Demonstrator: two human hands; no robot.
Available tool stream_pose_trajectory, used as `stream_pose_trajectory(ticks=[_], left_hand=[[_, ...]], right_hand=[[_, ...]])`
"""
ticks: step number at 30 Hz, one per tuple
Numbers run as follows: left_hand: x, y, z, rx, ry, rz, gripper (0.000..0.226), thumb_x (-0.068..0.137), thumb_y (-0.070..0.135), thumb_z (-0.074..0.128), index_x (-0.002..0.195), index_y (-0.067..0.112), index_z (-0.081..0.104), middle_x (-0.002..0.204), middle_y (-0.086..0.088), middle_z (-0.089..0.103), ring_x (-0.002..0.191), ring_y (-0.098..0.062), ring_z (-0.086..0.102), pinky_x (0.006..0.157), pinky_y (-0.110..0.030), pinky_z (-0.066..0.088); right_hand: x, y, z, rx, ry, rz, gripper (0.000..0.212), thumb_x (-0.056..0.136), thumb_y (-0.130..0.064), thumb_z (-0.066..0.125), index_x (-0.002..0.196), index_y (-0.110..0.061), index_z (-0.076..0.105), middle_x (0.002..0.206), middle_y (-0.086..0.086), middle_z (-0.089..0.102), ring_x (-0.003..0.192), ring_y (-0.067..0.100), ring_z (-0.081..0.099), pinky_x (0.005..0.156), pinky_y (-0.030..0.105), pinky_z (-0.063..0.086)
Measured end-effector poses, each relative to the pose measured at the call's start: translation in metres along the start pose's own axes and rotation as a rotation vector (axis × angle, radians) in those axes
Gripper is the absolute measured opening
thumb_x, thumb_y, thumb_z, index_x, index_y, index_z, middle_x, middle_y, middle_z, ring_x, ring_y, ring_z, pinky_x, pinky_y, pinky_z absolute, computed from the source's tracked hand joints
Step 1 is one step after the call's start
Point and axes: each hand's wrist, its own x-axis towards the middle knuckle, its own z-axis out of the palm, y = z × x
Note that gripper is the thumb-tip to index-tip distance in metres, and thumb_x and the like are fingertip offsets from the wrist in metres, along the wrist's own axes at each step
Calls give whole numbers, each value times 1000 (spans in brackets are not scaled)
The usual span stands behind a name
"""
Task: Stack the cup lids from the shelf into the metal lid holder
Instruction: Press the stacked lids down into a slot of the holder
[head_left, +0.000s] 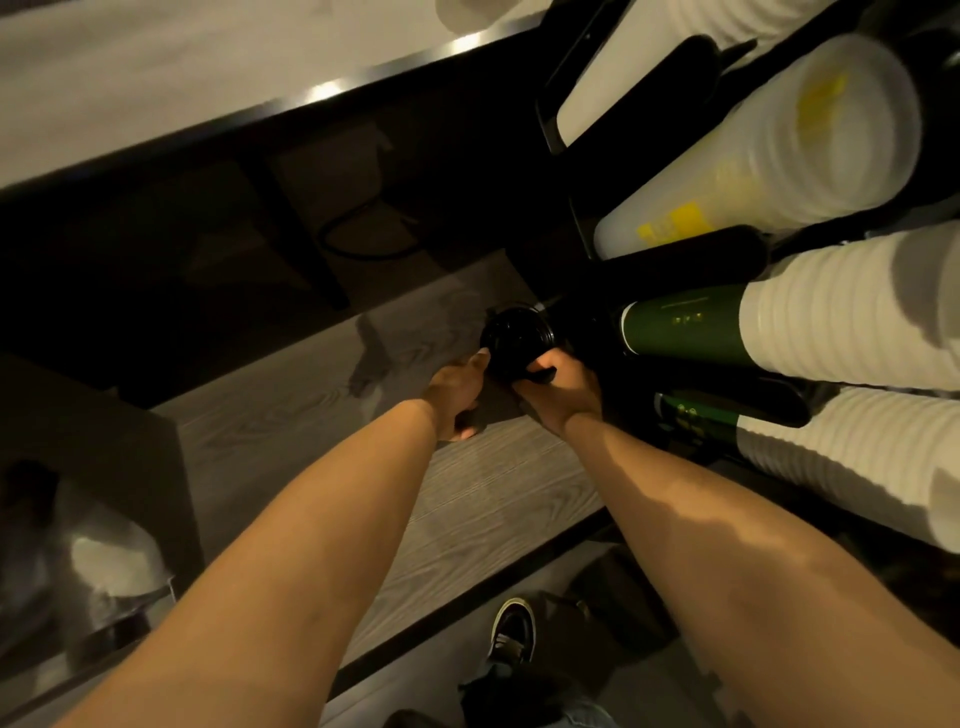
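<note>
2 bare arms reach over a wood-grain counter (467, 499). Both hands meet at a stack of black lids (514, 338). The right hand (563, 387) curls its fingers round the stack's right side. The left hand (457, 389) touches its left edge with the thumb; its grip is unclear. Right of the stack, a dark rack (548, 119) holds cup stacks (831, 332). Loading seems still ahead.

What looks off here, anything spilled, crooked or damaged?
Nothing stands out. The black lids sit in one tidy stack, gripped by the right hand with the thumb of the left hand against them. The cup stacks lie straight in their rack; no spill on the counter.
</note>
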Motion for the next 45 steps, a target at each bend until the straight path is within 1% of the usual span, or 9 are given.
stream_pose_trajectory(ticks=[10, 17, 22, 26, 29, 31, 35, 41, 45], left_hand=[[2, -1, -4, -86, -2, 11, 25, 98, 45, 57, 110, 23, 59, 104, -5, 56, 91, -20, 53, 63, -34, 47], [-5, -13, -21, -300, -139, 44, 17, 103, 32, 49, 112, 21, 59, 116, -1, 63, 99, -17, 59, 90, -42, 45], [-16, -29, -47, -434, -93, 163, 35, 103, 28, 51, 137, 18, 48, 128, -8, 63, 103, -21, 65, 90, -38, 51], [-42, -46, -74, -443, -64, 233, 47, 100, 27, 58, 144, 22, 43, 119, -7, 66, 102, -22, 67, 78, -36, 55], [-73, -64, -96, -336, -24, 344, 31, 99, 22, 60, 129, 24, 53, 109, -3, 68, 97, -19, 67, 79, -35, 55], [-92, -81, -114, -283, 46, 411, 34, 96, 20, 65, 128, 23, 56, 110, -4, 69, 94, -18, 69, 81, -35, 56], [-128, -120, -150, -185, 137, 510, 45, 89, 22, 74, 131, 25, 59, 104, 1, 71, 91, -14, 71, 85, -35, 56], [-186, -189, -203, -89, 216, 601, 61, 81, 26, 82, 137, 24, 56, 110, -6, 70, 98, -22, 70, 88, -48, 58], [-221, -216, -225, -52, 87, 533, 85, 84, 29, 79, 152, 39, 30, 135, -3, 56, 116, -22, 58, 85, -40, 51]], right_hand=[[-10, -7, -13, 13, -103, 25, 19, 75, -28, 79, 88, -27, 65, 94, -4, 67, 93, 15, 64, 74, 27, 49], [-24, -30, -11, -131, -181, -79, 15, 79, -29, 77, 84, -23, 64, 82, -6, 64, 84, 14, 60, 66, 25, 45], [-39, -55, 12, -133, -238, -38, 41, 83, -60, 66, 92, -21, 61, 90, 0, 61, 89, 21, 57, 67, 31, 43], [-68, -76, 30, 116, -238, 96, 90, 81, -79, 52, 144, -15, 44, 146, 7, 48, 133, 29, 47, 107, 41, 41], [-93, -96, 51, 220, -250, 138, 101, 70, -86, 56, 139, -13, 47, 129, 3, 56, 109, 23, 59, 79, 33, 56], [-115, -109, 63, 245, -264, 137, 98, 68, -86, 58, 134, -13, 53, 116, 0, 55, 99, 21, 56, 65, 28, 52], [-156, -121, 87, 322, -326, 112, 83, 73, -70, 70, 129, -14, 47, 119, 5, 60, 105, 24, 61, 88, 44, 57], [-238, -132, 119, 436, -480, 82, 83, 79, -48, 74, 146, -36, 25, 128, 9, 52, 102, 29, 64, 75, 46, 61], [-282, -134, 131, 448, -644, 68, 43, 85, -46, 66, 123, -27, 59, 123, 14, 62, 103, 31, 67, 78, 44, 60]])
